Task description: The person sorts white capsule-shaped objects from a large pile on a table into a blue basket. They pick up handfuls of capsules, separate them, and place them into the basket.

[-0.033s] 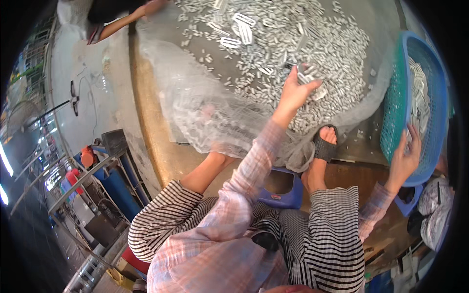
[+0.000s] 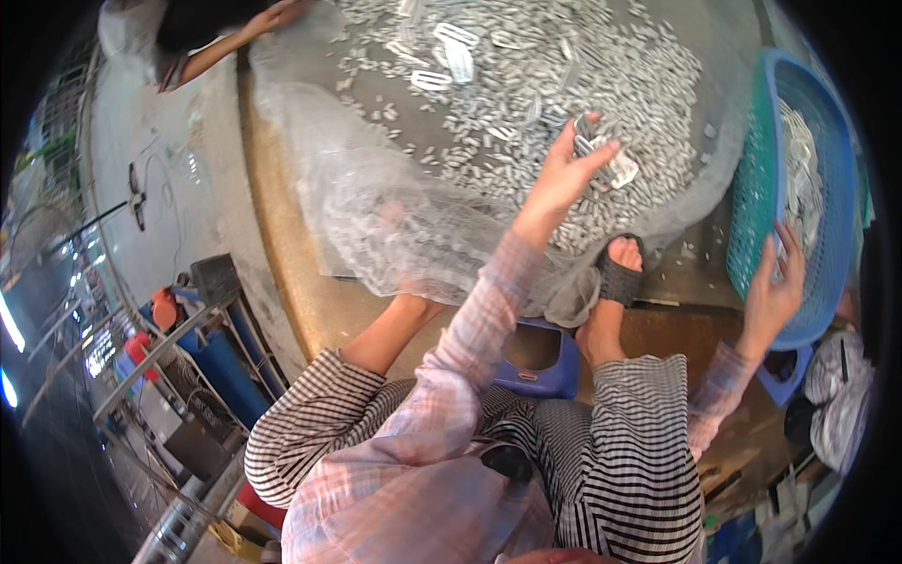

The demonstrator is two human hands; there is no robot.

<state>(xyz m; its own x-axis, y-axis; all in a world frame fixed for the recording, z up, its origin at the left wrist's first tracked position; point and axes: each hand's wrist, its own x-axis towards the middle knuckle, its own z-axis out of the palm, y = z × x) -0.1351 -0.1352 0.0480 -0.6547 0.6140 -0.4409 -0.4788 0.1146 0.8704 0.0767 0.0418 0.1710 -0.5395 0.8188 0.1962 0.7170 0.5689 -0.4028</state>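
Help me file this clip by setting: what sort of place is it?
Probably a workshop or small factory: a heap of small grey pieces lies beside netting, a blue basket holds pale pieces, and metal railing stands at left.

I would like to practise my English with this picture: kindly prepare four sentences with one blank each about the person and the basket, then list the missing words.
The hand that holds shiny grey pieces is the person's ____ one.
The other hand is near a basket whose rim is ____.
The person's trousers are patterned with black and white ____.
The foot in the dark sandal is the person's ____ one.
Missing words: left; blue; stripes; right.
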